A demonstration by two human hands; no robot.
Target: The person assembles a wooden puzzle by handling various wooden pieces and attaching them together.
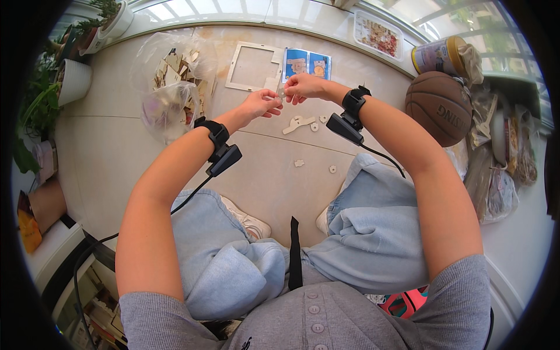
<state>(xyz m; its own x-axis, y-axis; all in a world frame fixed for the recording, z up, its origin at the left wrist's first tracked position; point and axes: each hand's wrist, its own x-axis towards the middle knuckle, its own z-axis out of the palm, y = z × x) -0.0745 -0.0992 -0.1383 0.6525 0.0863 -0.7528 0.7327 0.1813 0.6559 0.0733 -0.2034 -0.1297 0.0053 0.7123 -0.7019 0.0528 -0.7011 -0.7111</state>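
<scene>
Between the fingertips of both my hands is a small pale piece (281, 93), partly hidden. My left hand (262, 104) pinches it from the left, and my right hand (301, 89) from the right. Just beyond lie a thin wooden frame sheet (234, 70) with a large cut-out and a blue printed instruction sheet (321, 65). Nearer me on the floor rest a flat wooden part with an arm (298, 124), small round wooden pieces with holes (314, 127) and a small notched wooden piece (299, 163). Another round piece (333, 169) lies near my right knee.
On the left, a clear plastic bag (162, 98) holds many wooden offcuts, with potted plants (74, 81) beyond. At the right stand a basketball (439, 108), a large can (439, 54) and plastic bags (494, 192). A plastic tray (358, 33) sits on the sill.
</scene>
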